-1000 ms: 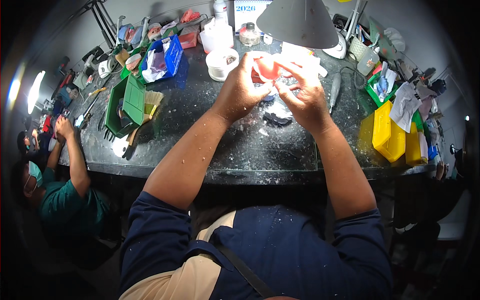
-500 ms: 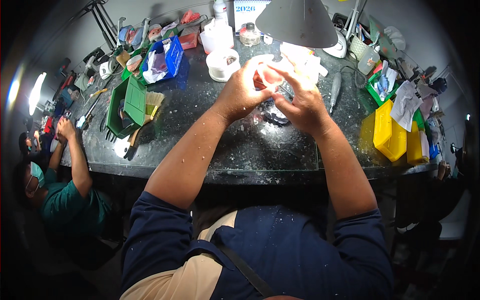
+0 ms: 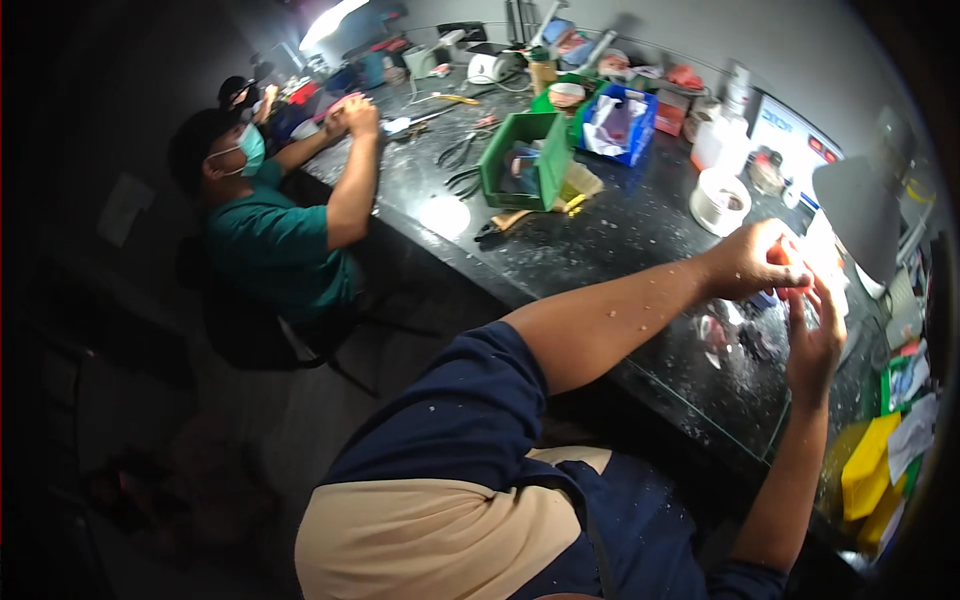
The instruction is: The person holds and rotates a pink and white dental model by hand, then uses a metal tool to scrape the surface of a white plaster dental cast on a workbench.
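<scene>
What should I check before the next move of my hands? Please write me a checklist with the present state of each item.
1. Pink piece held by the left hand: ok, it is between the fingers.
2. Right hand gripping it too: cannot tell; it is close, but glare and overlap hide the contact.
3. Light at the hands: ok, very bright beside the lamp shade.
4. Tabletop clean: not ok, pale specks are scattered on it.
5. Left forearm clean: not ok, small crumbs stick to it.
6. White round container upright: ok.
</scene>
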`<state>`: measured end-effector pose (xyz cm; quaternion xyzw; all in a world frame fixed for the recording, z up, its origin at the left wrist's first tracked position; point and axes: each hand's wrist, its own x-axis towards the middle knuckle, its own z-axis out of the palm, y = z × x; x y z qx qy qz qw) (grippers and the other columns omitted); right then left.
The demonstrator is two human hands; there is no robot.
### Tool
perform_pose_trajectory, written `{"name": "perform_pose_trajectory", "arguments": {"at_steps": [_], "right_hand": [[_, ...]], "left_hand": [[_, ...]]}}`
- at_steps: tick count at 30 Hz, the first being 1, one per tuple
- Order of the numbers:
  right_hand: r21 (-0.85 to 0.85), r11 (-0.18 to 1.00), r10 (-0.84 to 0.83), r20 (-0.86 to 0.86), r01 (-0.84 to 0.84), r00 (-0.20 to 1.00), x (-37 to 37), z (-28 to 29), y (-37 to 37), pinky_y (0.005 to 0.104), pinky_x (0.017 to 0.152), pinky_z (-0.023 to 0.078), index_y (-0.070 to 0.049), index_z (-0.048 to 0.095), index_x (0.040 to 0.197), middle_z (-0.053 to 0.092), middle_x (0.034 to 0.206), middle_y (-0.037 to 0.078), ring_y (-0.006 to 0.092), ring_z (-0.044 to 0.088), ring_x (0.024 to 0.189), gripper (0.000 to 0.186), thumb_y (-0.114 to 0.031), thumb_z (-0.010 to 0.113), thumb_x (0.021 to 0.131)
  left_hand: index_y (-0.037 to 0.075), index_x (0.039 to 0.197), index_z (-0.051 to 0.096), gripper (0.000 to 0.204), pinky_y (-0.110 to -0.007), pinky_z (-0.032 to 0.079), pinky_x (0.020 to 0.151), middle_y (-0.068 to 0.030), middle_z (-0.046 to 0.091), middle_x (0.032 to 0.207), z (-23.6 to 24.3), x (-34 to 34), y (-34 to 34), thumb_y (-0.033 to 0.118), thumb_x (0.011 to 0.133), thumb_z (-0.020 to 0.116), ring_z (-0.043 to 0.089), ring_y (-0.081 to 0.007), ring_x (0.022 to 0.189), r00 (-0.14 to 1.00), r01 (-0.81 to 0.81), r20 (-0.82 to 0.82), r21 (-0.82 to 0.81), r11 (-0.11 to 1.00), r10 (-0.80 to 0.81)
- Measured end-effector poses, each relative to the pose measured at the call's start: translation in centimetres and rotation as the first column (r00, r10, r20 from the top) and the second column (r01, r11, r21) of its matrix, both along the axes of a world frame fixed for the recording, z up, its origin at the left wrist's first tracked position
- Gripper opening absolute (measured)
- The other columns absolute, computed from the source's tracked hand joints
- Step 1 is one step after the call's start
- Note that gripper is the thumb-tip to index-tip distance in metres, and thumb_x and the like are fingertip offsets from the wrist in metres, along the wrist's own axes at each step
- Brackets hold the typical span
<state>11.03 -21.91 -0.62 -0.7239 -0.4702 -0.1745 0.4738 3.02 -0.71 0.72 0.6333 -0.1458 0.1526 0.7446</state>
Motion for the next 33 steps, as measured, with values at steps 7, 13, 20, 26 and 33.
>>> {"name": "perform_pose_trajectory", "arguments": {"at_steps": [7,13,20,26,33], "right_hand": [[0.207,0.964,0.254,-0.528,-0.167,0.81,3.0,-1.6,-0.7,0.0339,0.086,0.064,0.007,0.071,0.137,0.08,0.118,0.017,0.0183,0.077,0.088,0.039,-0.026,0.064,0.117],[0.335,0.913,0.39,-0.552,-0.232,0.737,1.1,-1.1,1.0,0.0345,0.074,0.063,0.006,0.072,0.133,0.081,0.103,0.016,0.0206,0.075,0.076,0.037,-0.026,0.064,0.118],[0.039,0.985,0.164,-0.54,-0.17,0.826,-0.7,0.3,0.2,0.0254,0.067,0.055,-0.003,0.081,0.123,0.079,0.092,0.004,0.0093,0.069,0.071,0.036,-0.037,0.076,0.112],[-0.06,0.993,0.065,-0.421,-0.099,0.905,-0.2,0.3,0.1,0.0264,0.065,0.056,-0.008,0.085,0.118,0.078,0.084,0.003,0.0084,0.069,0.067,0.034,-0.039,0.074,0.111],[-0.076,0.995,0.036,-0.361,-0.068,0.932,0.2,-0.3,0.3,0.0266,0.064,0.056,-0.006,0.085,0.116,0.079,0.082,0.003,0.0082,0.069,0.066,0.036,-0.04,0.075,0.11]], "left_hand": [[0.002,0.128,0.071,0.061,-0.039,0.06,0.089,-0.0158,0.073,0.104,-1.0,0.5,0.3,0.047,0.091,0.089,0.073,-0.024,0.094,0.85,-0.514,0.381,0.455,0.727,0.362],[0.003,0.115,0.085,0.027,-0.036,0.056,0.077,-0.0102,0.079,0.091,2.3,-1.0,1.8,0.022,0.096,0.082,0.068,-0.0164,0.08,0.914,-0.399,0.284,0.505,0.765,0.289],[0.004,0.107,0.085,0.026,-0.041,0.057,0.078,-0.0147,0.076,0.095,4.3,-7.6,2.7,0.028,0.098,0.084,0.075,-0.0313,0.085,0.834,-0.489,0.263,0.76,0.428,0.486],[0.002,0.111,0.085,0.024,-0.031,0.061,0.081,-0.0086,0.085,0.097,5.6,-16.2,5.6,0.024,0.101,0.085,0.079,-0.0148,0.087,0.711,-0.556,0.127,0.703,0.442,0.692],[0.003,0.098,0.084,0.026,-0.031,0.061,0.076,-0.0075,0.085,0.089,6.4,-19.7,5.5,0.029,0.099,0.087,0.081,-0.0159,0.079,0.606,-0.64,0.199,0.697,0.323,0.77]]}}
